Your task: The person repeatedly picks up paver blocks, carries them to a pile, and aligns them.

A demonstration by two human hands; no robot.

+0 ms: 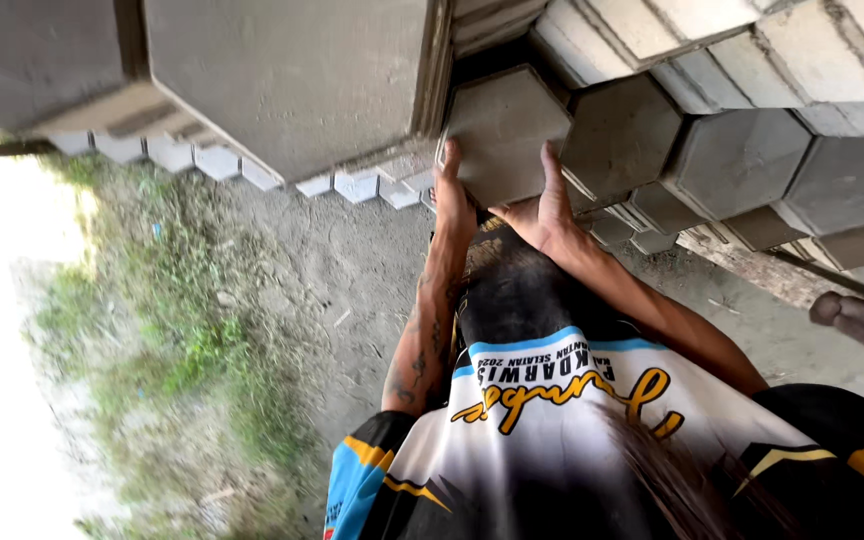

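Both hands are gripping one grey hexagonal paving block [500, 130] by its opposite edges; the left hand [452, 195] is pressing flat against its left side with the fingers stretched up along the edge, and the right hand [544, 205] is doing the same on the right side, thumb and fingers spread and closed onto the block rather than hanging loose; neither hand is holding anything else.

The block is sitting at the near end of a row of like hexagonal blocks [742, 160], standing on edge and touching its neighbour [620, 135]; whether it is being pushed into the row or drawn out of it is something the view is not showing, as the picture is turned about by the bowed head.

Judging by how things are lying, a good deal of stacking is already standing; the row is running well away to the right, a layer of pale rectangular blocks [712, 50] is lying against it, and a large flat slab [292, 80] is looming to the left with small pale blocks [202, 160] along its edge. The block in hand is appearing as the only piece in motion; bare dirt ground [352, 270] and a strip of grass [172, 330] are lying beside the stack.
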